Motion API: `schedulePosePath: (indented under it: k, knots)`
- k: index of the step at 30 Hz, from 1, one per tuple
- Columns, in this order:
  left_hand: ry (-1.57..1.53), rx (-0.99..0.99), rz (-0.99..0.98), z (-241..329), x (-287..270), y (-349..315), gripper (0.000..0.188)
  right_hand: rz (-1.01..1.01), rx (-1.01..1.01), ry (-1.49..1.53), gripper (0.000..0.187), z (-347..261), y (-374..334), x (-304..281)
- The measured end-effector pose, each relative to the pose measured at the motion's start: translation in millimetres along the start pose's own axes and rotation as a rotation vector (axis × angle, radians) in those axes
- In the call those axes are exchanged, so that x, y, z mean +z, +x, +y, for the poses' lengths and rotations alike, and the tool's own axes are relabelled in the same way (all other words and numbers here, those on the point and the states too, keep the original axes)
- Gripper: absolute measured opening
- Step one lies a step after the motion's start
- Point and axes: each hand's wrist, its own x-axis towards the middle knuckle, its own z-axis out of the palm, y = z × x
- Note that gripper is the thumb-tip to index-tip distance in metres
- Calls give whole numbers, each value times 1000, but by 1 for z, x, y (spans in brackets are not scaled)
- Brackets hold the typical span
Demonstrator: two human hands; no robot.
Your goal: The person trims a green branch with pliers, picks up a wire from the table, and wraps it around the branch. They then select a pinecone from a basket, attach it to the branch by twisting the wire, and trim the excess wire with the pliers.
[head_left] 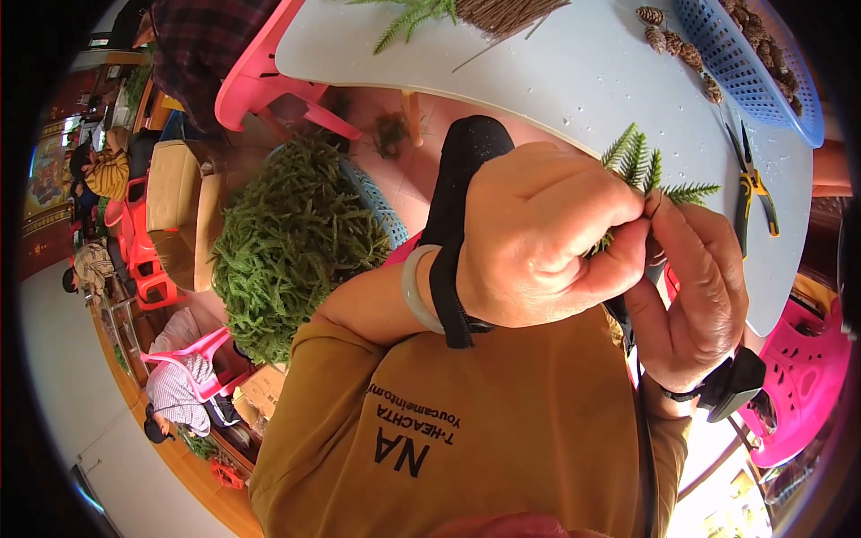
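My left hand [556,229] is closed round a green artificial pine sprig [635,161]. Its needled tips stick out above the fingers, and a little green also shows beneath the fist. Pressed close to it, my right hand [695,287] pinches with thumb and forefinger where the two hands meet. A thin dark bit, perhaps stem or wire, shows at those fingertips. Most of the sprig's lower part is hidden by my fingers. Both hands are raised in front of my body, near the edge of the pale table [538,99].
On the table lie pliers [756,193] with yellow-black handles, several pine cones [673,42], a blue basket [753,90] of cones, and a bundle of brown sticks [507,13]. A heap of green sprigs [287,238] fills a basket at left. Pink chairs [798,386] and people surround.
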Motion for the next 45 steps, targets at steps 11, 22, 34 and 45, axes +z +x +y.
schedulePosePath:
  k: [11,22,34,45]
  knots:
    - [-134,37,89,-11,7,-2,16,-106,-2,-115,50,3,6,-15]
    - [-144,162,59,-11,10,5,19,-38,-46,-7,49,15,5,-16]
    - [-231,3,-112,3,7,13,17,49,-24,337,40,26,2,-22]
    - [-270,-65,-193,7,13,14,12,36,123,508,33,25,-1,-24]
